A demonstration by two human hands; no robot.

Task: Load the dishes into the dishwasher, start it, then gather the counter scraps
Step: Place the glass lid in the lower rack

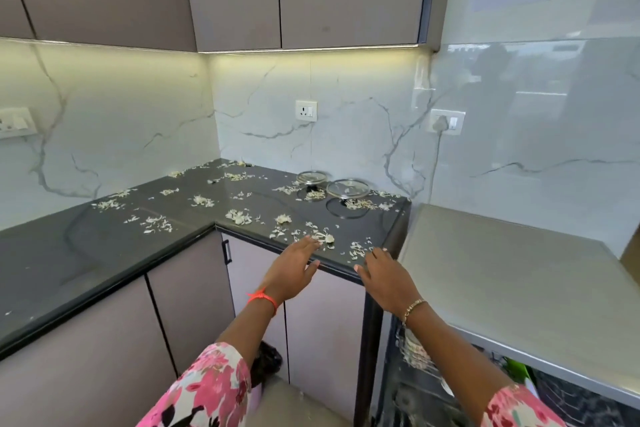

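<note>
Pale peel scraps lie scattered in small heaps all over the dark L-shaped counter. My left hand reaches over the counter's front edge with straight fingers, its fingertips touching a heap of scraps. My right hand hovers beside it at the counter's right corner, fingers spread and holding nothing, close to another small heap of scraps. Below right, the dishwasher stands under a grey top, with dishes in its rack partly hidden behind my right arm.
Two glass lids lie at the counter's back right among scraps. Wall sockets sit on the marble backsplash, one with a plugged cable. Cabinet doors run below the counter. A dark bin bag shows near the floor.
</note>
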